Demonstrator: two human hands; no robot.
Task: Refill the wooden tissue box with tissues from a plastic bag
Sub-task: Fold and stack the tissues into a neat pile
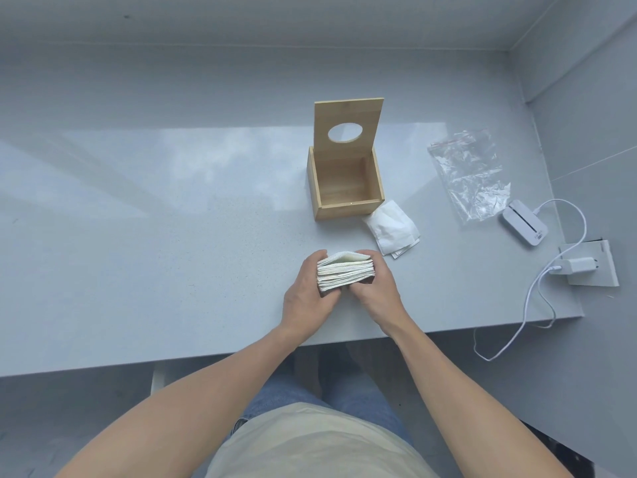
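A thick stack of folded white tissues (344, 272) is squeezed between my left hand (308, 296) and my right hand (375, 291), just above the table near its front edge. Beyond them stands the wooden tissue box (348, 194), its inside bare and its hinged lid (348, 125) with an oval hole standing upright at the back. A few loose tissues (393, 227) lie flat beside the box's front right corner. The clear plastic bag (468, 174) with a red zip strip lies flat to the right of the box, looking empty.
A grey-white table (172, 219) runs to the walls behind and right. At its right edge lie a small white device (524, 222), a wall socket plate with a white charger (579, 265) and a white cable (531, 305) hanging off the edge.
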